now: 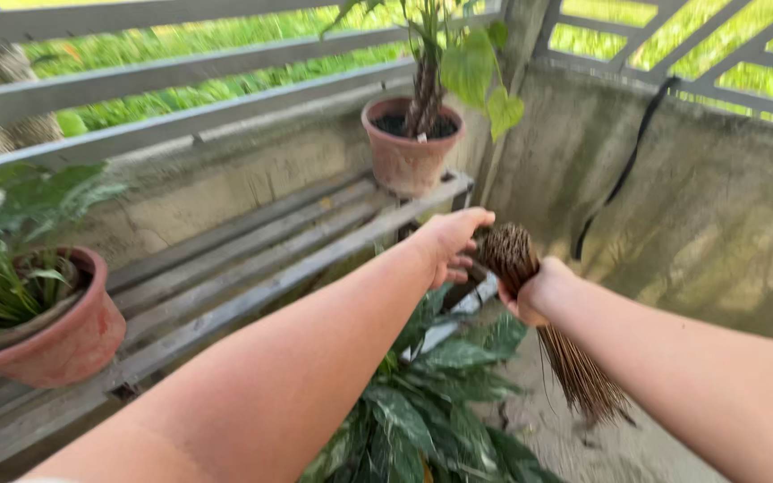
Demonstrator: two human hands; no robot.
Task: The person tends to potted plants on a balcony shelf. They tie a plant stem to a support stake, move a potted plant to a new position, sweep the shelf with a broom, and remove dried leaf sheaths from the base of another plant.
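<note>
My right hand (537, 291) grips a stick broom (574, 362), a bundle of thin brown stalks, near its top end; the bristles hang down toward the concrete floor. My left hand (452, 243) reaches forward beside the broom's top end (506, 250), fingers curled and apart, close to the bundle or just touching it. Both hands hover above a leafy green plant (422, 411) with mottled leaves.
A grey wooden slat bench (225, 268) runs along a concrete wall. One terracotta pot (409, 148) with a braided-stem plant stands at its far end, another (69, 335) at the left. Grey railings top the walls. A black strap (624, 174) hangs on the right wall.
</note>
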